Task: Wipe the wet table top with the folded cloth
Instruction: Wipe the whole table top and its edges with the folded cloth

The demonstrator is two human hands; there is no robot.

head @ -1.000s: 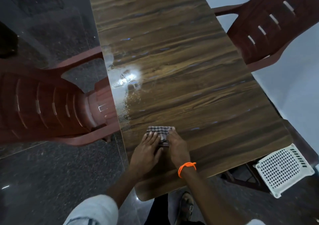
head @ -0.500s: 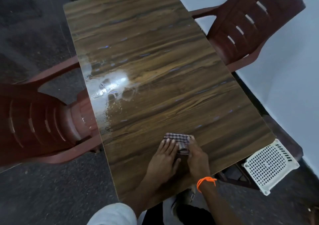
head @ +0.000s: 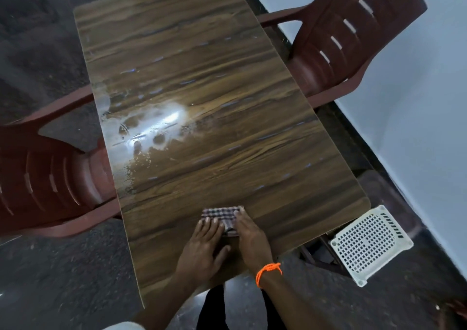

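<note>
A small folded checked cloth (head: 219,214) lies flat on the brown wood-grain table top (head: 227,127) near its front edge. My left hand (head: 203,247) presses on the cloth's left part with straight fingers. Beside it, my right hand (head: 251,238), with an orange band at the wrist, presses flat on the cloth's right side. Most of the cloth is hidden under both hands. A shiny wet patch (head: 149,130) spreads over the table's left side, farther away than the cloth.
A dark red plastic chair (head: 50,178) stands against the table's left edge. Another red chair (head: 353,39) is at the far right by the white wall. A white perforated stool (head: 369,243) sits under the table's front right corner.
Both hands stay flat on the cloth. The view has shifted, so the table and cloth now appear farther right in the frame, and more of the table's far end shows.
</note>
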